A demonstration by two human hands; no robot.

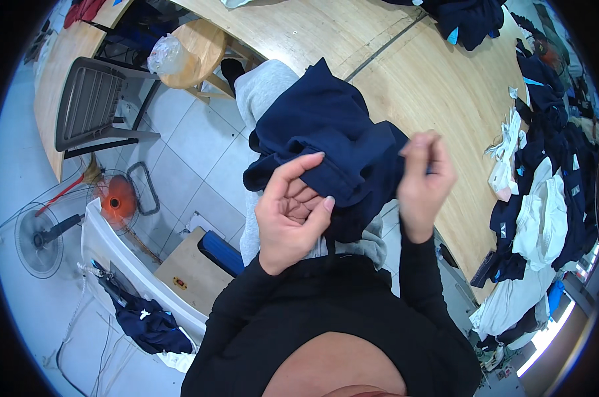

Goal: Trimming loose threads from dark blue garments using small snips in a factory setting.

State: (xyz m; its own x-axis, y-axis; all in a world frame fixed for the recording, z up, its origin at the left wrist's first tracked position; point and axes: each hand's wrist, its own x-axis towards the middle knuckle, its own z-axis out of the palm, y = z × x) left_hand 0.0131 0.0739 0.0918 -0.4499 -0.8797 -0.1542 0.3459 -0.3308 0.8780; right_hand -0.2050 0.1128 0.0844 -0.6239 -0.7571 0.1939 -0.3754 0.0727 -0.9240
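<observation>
A dark navy garment (312,116) lies bunched over my lap, its right part against the table edge. My left hand (291,215) is palm up at the garment's near side, fingers curled in at a folded, stitched edge. Its index finger and thumb rest on the cloth, and the other fingertips are partly hidden by it. My right hand (424,178) is raised just right of the garment, over the table edge. Its fingers are closed in a pinch and slightly blurred; whatever may be between them is too small to make out.
A light wooden table (418,92) runs along the front and right. Piled navy and white garments (544,212) lie along its right side. At left are a wooden stool (197,53) with a plastic bag, a grey chair (91,106), fans (40,239) and a white-rimmed bin (140,264) with cloth.
</observation>
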